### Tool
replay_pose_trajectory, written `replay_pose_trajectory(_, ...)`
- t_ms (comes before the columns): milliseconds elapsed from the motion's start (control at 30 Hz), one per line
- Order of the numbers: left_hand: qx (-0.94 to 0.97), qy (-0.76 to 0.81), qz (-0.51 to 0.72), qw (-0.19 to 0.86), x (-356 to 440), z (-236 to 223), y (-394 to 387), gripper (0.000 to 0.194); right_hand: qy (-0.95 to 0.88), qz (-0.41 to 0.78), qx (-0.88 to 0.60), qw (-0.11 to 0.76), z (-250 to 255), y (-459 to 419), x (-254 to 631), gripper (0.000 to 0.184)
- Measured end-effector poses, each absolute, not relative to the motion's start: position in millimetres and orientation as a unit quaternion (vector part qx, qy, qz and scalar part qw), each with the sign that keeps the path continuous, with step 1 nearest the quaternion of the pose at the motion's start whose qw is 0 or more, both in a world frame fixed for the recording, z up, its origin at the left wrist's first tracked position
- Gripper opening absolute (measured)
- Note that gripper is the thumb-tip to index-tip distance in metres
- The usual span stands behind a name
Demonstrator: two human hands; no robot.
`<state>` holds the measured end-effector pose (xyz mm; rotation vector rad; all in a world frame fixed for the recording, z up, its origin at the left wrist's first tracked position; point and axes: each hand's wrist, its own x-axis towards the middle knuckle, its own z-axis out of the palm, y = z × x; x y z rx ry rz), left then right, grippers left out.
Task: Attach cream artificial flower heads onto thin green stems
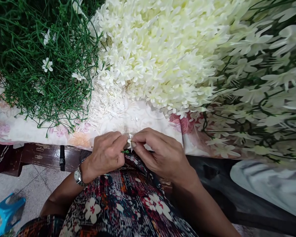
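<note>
My left hand is closed in a pinch on a thin green plastic stem, just above my lap at the table's front edge. My right hand pinches a small white artificial flower at the tip of that stem. The fingertips of both hands meet there. A silver wristwatch is on my left wrist. My lap is covered by patterned floral cloth.
A heap of loose white flower heads fills the table's middle. A tangle of green stems lies at left, finished flower sprays at right, white stamens between. A floral tablecloth covers the table; a blue stool stands lower left.
</note>
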<state>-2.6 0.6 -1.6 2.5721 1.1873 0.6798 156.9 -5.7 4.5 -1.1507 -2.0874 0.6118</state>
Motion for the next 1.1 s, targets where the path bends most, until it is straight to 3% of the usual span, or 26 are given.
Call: replay_pose_trajectory(1100,0.867,0.422,0.246,0.099,0,-14,1,0.016,-0.767,0.266,-0.450,0.372,-20,-9,150,0.008)
